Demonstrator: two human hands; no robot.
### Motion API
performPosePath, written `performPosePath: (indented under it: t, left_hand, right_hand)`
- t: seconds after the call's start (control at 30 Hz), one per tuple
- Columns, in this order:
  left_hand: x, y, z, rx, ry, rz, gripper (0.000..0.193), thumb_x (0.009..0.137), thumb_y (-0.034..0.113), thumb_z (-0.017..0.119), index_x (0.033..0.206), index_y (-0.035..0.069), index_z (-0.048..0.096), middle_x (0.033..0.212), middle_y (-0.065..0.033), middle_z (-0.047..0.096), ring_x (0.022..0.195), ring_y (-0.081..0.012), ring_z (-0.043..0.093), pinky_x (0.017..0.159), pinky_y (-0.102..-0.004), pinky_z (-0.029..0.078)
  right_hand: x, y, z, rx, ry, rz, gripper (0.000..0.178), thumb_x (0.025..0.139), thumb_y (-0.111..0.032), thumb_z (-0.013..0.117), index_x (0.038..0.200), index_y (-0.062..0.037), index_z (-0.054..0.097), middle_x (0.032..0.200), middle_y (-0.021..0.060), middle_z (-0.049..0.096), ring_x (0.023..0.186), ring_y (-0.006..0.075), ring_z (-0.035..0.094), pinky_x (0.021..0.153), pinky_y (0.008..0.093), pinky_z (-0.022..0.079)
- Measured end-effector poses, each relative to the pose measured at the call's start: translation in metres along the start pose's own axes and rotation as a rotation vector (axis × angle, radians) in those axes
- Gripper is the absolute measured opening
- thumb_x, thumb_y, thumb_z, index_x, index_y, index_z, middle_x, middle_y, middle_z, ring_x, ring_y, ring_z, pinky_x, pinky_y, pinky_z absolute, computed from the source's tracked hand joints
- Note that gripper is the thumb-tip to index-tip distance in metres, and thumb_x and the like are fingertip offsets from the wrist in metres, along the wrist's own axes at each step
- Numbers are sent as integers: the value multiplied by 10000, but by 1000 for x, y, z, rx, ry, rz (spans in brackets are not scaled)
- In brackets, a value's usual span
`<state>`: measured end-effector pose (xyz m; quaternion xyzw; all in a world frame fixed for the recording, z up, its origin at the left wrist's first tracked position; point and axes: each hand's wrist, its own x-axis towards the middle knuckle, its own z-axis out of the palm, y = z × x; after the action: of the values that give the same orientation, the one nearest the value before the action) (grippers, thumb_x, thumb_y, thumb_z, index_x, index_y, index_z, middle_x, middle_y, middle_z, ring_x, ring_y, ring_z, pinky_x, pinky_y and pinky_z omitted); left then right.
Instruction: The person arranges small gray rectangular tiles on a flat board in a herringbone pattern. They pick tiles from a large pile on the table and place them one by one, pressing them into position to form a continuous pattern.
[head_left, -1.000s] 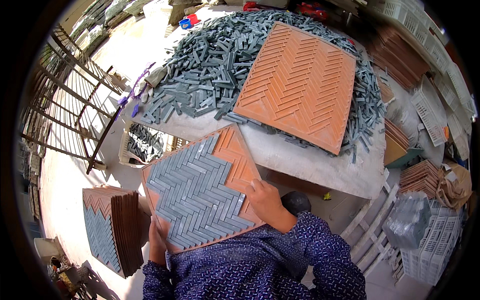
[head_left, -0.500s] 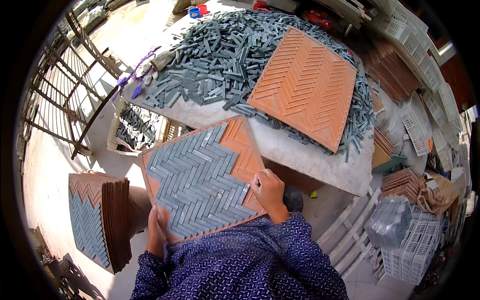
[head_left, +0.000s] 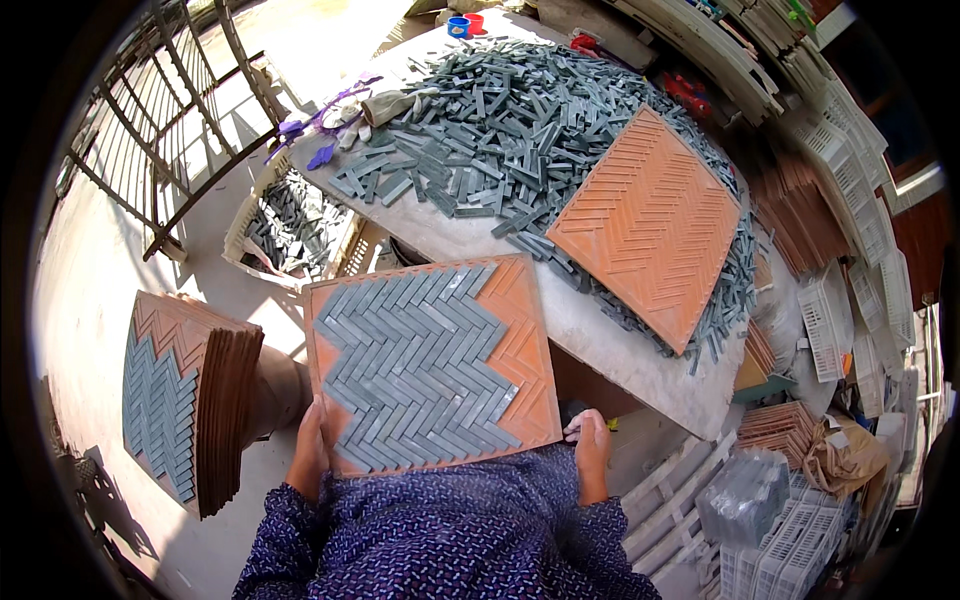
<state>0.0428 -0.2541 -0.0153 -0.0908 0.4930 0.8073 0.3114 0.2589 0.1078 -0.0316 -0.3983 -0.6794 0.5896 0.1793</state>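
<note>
An orange herringbone-grooved tile mould tray [head_left: 548, 400] tilts in front of my body. Grey strip tiles [head_left: 410, 360] fill most of its zigzag slots, while bare orange grooves show along the right side and a little at the left. My left hand [head_left: 311, 445] grips the tray's lower left edge, thumb on the front, its other fingers hidden behind. Just off the lower right corner is my right hand [head_left: 592, 450], fingers curled in with pale, dusty tips. Whether anything small is inside them cannot be made out.
Across the table [head_left: 640, 375] spreads a heap of loose grey strips [head_left: 490, 120], with another orange tray [head_left: 650, 230] resting on it. A tray stack [head_left: 225, 420] stands at left, near a crate of strips [head_left: 245, 235]. White crates [head_left: 785, 550] and a metal rack [head_left: 165, 150] flank the space.
The held tray has turned clockwise, its top edge now nearly level. My right hand has come off the tray's right side and moved lower and to the right. The view has shifted.
</note>
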Motion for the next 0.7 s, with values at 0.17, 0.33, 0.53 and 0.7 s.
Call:
performPosePath:
  t: [0.17,0.33,0.53,0.7]
  left_hand:
    - [15,-4,-18,118,67,-125,548,1013,411,361,1324,-34,432,1291,-104,522,1163,-183,513,979,-300,418]
    - [5,-14,-28,159,41,-11,481,1005,367,396,1211,-46,532,1118,-74,609,995,-150,584,890,-281,457]
    - [-61,6,-30,68,149,83,498,994,351,406,1248,-66,503,1184,-127,595,1055,-174,574,934,-297,439]
    - [-109,32,-60,-117,280,339,504,990,339,433,1292,-64,453,1239,-140,564,1087,-201,579,951,-323,456]
  right_hand:
    - [-16,-9,44,119,-146,-34,308,995,-292,443,1003,-11,569,837,6,505,825,63,447,736,231,388]
    - [-10,-1,38,155,-186,26,344,998,-332,444,1023,1,529,881,-4,495,804,71,437,722,230,384]
    - [-17,-56,65,454,-292,-12,579,965,-482,461,1220,37,490,1126,123,580,1059,198,562,919,329,441]
    - [-3,-100,114,468,-566,-30,652,953,-509,460,1317,29,403,1154,174,585,1054,270,586,908,384,467]
